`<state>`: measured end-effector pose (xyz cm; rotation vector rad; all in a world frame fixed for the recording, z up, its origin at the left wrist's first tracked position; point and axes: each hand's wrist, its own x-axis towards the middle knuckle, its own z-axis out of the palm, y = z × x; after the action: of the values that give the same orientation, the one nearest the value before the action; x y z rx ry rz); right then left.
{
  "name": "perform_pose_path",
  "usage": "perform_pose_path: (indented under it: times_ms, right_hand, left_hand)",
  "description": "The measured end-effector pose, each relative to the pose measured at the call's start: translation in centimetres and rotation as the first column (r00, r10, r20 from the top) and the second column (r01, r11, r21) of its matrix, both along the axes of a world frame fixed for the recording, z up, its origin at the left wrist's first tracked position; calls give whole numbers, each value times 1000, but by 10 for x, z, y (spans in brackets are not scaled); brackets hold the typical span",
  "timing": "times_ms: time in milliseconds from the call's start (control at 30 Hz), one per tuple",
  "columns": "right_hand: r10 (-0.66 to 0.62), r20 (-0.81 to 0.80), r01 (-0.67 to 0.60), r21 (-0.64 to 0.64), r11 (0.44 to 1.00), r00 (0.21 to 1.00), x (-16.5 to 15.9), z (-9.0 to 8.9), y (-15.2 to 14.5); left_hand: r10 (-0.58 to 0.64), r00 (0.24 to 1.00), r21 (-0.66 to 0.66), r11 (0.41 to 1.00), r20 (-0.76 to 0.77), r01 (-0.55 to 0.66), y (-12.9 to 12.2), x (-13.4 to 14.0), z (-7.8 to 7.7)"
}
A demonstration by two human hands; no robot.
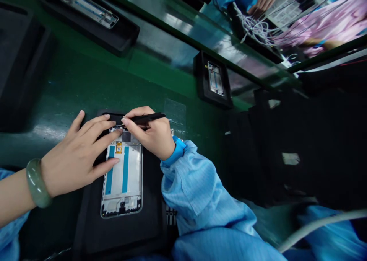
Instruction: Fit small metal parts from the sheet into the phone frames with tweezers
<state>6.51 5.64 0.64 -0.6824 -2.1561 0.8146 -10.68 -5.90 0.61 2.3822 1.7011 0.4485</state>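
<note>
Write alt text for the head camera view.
A bare right hand holds a slim black pen-like tool at the top end of a silver rectangular phone frame with blue strips; the left hand spreads across its upper left.

Phone frame (117, 176) on near tray (155, 203); 2 trays (126, 41) behind.
</note>
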Motion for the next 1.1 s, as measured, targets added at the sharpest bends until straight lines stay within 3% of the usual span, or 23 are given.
perform_pose_path:
  times_ms: [167,300,567,733,833,967,1100]
  right_hand:
    - [-56,-9,56,29,998,998,-1,0,-2]
    - [-117,35,118,-29,993,993,0,2,-2]
    - [-107,-1,107,54,993,994,0,0,-4]
    - [-119,1,119,-17,993,993,2,1,-1]
    - [-73,-4,73,95,993,997,1,1,-1]
    - [-26,70,3,319,948,997,-1,-2,-4]
    - [4,64,-24,310,951,998,1,0,-1]
  left_hand:
    - [0,1000,8,1000,-17,0,1,1,3]
    - [-13,1000,19,1000,-29,13,1,1,3]
    - [-12,999,39,999,-39,14,1,1,3]
    - [-6,999,36,999,-51,8,1,1,4]
    - [-9,998,47,999,-57,11,1,1,4]
    - [-8,997,63,998,-81,13,2,1,4]
    - [-7,993,88,996,-115,17,2,2,4]
